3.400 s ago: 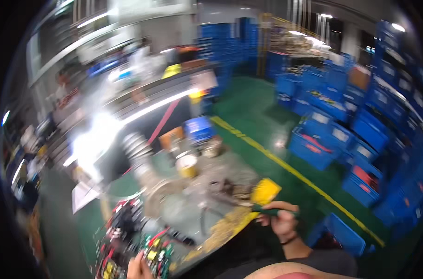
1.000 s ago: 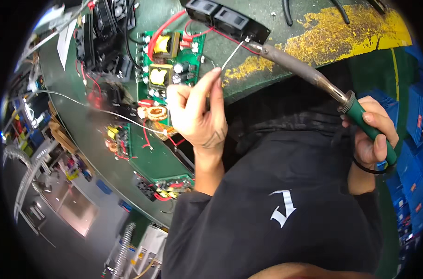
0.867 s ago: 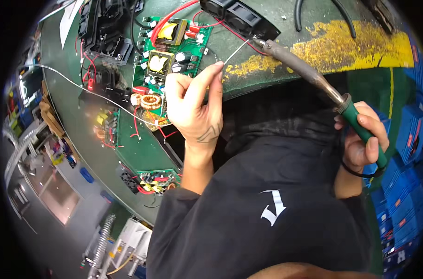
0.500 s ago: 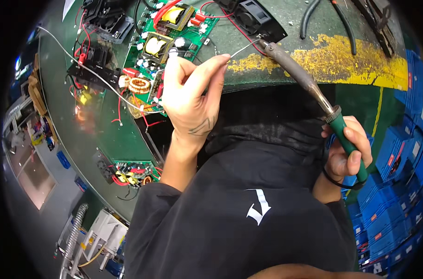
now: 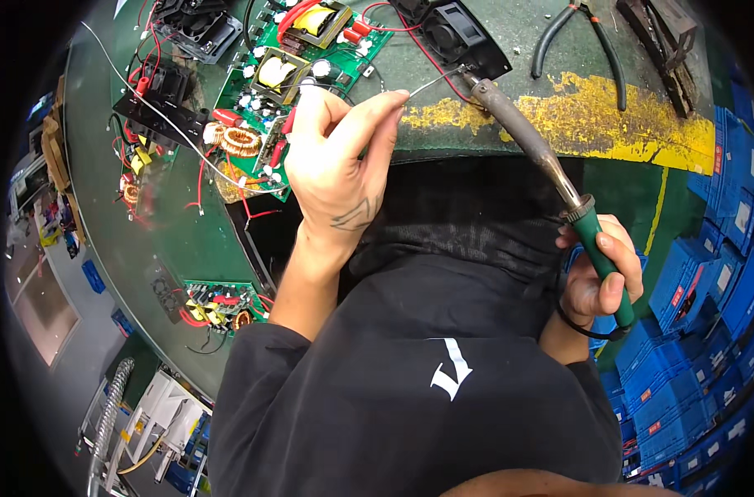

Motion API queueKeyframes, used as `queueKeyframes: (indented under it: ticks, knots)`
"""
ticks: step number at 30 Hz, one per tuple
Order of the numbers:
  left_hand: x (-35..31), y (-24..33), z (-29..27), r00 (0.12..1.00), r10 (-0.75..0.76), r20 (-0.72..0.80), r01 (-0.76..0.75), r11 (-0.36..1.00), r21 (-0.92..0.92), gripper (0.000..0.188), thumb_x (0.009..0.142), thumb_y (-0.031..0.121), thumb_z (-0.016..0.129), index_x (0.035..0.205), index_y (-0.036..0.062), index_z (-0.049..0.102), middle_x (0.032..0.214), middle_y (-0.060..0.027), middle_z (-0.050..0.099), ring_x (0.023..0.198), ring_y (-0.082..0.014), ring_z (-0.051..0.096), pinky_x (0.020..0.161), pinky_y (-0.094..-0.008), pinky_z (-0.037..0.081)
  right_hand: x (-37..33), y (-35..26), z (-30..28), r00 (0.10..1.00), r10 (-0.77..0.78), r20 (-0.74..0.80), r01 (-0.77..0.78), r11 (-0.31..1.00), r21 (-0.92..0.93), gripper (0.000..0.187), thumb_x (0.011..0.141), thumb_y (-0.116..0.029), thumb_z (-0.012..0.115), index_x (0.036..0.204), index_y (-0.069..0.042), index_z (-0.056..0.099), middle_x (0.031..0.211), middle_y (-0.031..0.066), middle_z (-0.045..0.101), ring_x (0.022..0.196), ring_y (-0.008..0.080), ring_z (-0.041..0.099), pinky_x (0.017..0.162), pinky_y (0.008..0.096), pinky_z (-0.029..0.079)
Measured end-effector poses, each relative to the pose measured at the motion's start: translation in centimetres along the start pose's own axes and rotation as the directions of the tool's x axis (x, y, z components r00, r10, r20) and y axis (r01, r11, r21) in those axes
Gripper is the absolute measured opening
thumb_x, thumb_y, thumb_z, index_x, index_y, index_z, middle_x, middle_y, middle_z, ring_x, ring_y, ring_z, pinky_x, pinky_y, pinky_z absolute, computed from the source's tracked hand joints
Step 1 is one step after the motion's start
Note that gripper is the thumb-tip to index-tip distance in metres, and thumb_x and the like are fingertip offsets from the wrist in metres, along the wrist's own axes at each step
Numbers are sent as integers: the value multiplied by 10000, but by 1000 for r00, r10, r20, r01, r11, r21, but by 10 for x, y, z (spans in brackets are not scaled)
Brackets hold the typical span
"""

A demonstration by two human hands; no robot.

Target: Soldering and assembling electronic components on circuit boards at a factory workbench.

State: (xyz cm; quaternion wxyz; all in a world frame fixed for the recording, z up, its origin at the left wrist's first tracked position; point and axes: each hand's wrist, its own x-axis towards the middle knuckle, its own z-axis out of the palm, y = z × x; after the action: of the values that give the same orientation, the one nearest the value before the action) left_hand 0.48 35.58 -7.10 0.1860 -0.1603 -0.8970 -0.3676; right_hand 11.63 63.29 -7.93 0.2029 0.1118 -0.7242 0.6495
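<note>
A: Now, left hand (image 5: 335,170) first. How far open?

B: Mostly closed. Thumb and forefinger pinch a thin solder wire (image 5: 433,81); the other fingers curl loosely. It hangs over the bench edge, just beside the green board (image 5: 298,79) at its 10 o'clock.

A: Where does the wire go?

B: Out toward 2 o'clock from the fingertips, ending at the iron (image 5: 543,157) tip. Touching or just short, I cannot tell.

A: Right hand (image 5: 601,277)?

B: Fist wrapped round the iron's green handle, at 4 o'clock from the left hand. A black cord loops at the wrist. The shaft runs up toward 11 o'clock to the tip, beside a black fan (image 5: 460,37).

A: Surroundings?

B: Pliers (image 5: 580,37) at 1 o'clock on the bench (image 5: 145,224), beyond a yellow patch. A second board (image 5: 215,302) sits at 8 o'clock. Blue crates (image 5: 708,282) are stacked at 3 to 4 o'clock.
</note>
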Motion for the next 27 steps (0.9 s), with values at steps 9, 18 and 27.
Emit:
queueKeyframes:
  ticks: [9, 18, 27]
  knots:
    - [4, 1, -1, 1000, 9, 19, -9, 1000, -2, 276, 788, -4, 830, 1046, 90, 808, 724, 18, 393, 619, -107, 372, 550, -251, 316, 1, 1, 2, 999, -2, -52, 4, 1000, 29, 388, 1046, -302, 452, 1159, 34, 610, 886, 254, 674, 682, 299, 657, 581, 352, 559]
    - [3, 2, -2, 999, 2, 40, -4, 999, 40, 278, 779, -3, 823, 1040, 85, 787, 745, -35, 434, 611, -163, 453, 530, -296, 383, -5, 5, -2, 1000, 29, -8, -29, 999, 41, 458, 1025, -358, 422, 1198, 20, 615, 971, 337, 678, 772, 369, 671, 539, 382, 563]
    - [2, 1, 0, 1000, -3, 15, 3, 1000, 7, 275, 790, 11, 828, 1045, 112, 811, 719, 13, 385, 613, -113, 375, 544, -253, 320, -5, 3, -1, 999, 14, -36, -13, 999, 36, 417, 1028, -321, 441, 1168, 31, 616, 924, 298, 679, 714, 322, 657, 570, 363, 556]
